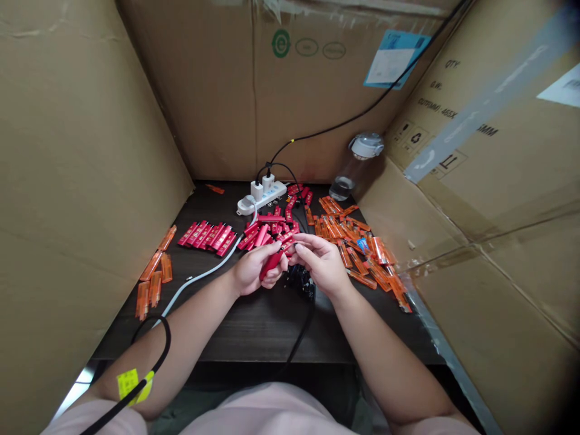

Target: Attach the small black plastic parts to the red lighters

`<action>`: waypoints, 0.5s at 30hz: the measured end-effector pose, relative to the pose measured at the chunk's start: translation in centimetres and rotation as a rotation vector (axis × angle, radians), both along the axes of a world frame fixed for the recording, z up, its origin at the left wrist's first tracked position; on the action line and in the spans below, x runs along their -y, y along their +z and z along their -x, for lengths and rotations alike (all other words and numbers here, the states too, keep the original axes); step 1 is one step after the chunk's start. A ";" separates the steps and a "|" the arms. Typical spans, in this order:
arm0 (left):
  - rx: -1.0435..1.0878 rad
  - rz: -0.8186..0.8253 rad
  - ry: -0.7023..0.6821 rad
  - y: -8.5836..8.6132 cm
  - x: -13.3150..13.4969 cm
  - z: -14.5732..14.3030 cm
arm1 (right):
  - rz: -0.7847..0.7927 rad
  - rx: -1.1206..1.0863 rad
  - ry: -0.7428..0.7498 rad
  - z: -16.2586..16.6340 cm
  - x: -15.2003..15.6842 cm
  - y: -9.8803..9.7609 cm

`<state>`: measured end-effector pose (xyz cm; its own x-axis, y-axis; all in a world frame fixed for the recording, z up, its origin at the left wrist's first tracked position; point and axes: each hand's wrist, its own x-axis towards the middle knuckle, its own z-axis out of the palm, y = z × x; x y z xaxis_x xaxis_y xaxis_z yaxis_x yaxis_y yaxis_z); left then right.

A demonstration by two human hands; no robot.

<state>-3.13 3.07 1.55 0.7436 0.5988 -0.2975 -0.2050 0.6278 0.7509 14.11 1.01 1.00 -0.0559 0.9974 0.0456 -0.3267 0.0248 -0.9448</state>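
Observation:
My left hand (254,270) is closed around a red lighter (270,264), which tilts up and to the right. Thumb and fingertips of my right hand (322,263) pinch together beside the lighter's upper end, on what looks like a small black piece (295,244); its exact kind is too small to tell. Just under my right hand lies a heap of small black parts (302,279). Beyond both hands is a loose pile of red lighters (265,234). To their left, more red lighters (206,236) lie side by side in a row.
Orange see-through lighters (347,232) spread over the right side; several orange lighters (155,284) lie at left. A white power strip (263,198) with plugs and a water bottle (351,169) stand behind. Cables cross the dark table (217,329). Cardboard walls (208,90) enclose three sides.

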 end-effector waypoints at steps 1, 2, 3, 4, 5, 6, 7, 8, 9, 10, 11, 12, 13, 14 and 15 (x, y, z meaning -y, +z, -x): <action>0.001 -0.006 0.005 0.0 0.0 0.0 | -0.007 0.023 -0.001 0.0 0.0 0.0; 0.000 -0.011 0.010 0.0 0.1 0.0 | -0.005 0.038 0.003 -0.1 0.0 -0.1; -0.003 -0.014 0.015 0.0 0.1 0.0 | 0.005 0.041 0.010 -0.1 0.0 -0.1; -0.006 -0.016 0.019 0.0 0.1 0.0 | 0.020 0.032 0.018 -0.1 0.0 0.0; -0.008 -0.017 0.023 0.0 0.1 0.0 | 0.035 0.017 0.029 -0.1 0.1 0.0; -0.012 -0.016 0.026 0.0 0.1 0.0 | 0.047 0.002 0.038 -0.1 0.1 0.1; -0.015 -0.013 0.028 0.0 0.1 0.0 | 0.055 -0.009 0.047 -0.1 0.1 0.2; -0.018 -0.010 0.028 0.0 0.1 0.0 | 0.061 -0.014 0.057 -0.1 0.1 0.3; -0.020 -0.008 0.029 0.0 0.0 0.0 | 0.065 -0.014 0.065 -0.1 0.1 0.3; -0.023 -0.007 0.030 0.1 0.0 -0.1 | 0.068 -0.011 0.070 -0.1 0.1 0.4; -0.025 -0.007 0.031 0.1 0.0 -0.1 | 0.072 -0.011 0.074 0.0 0.1 0.5; -0.027 -0.007 0.032 0.1 0.0 -0.1 | 0.077 -0.016 0.078 0.0 0.2 0.5; -0.031 -0.008 0.034 0.2 0.0 -0.1 | 0.084 -0.027 0.083 0.0 0.2 0.6; -0.036 -0.008 0.036 0.2 0.1 -0.1 | 0.091 -0.044 0.093 0.0 0.3 0.7; -0.043 -0.009 0.038 0.2 0.1 -0.1 | 0.102 -0.067 0.111 0.0 0.3 0.8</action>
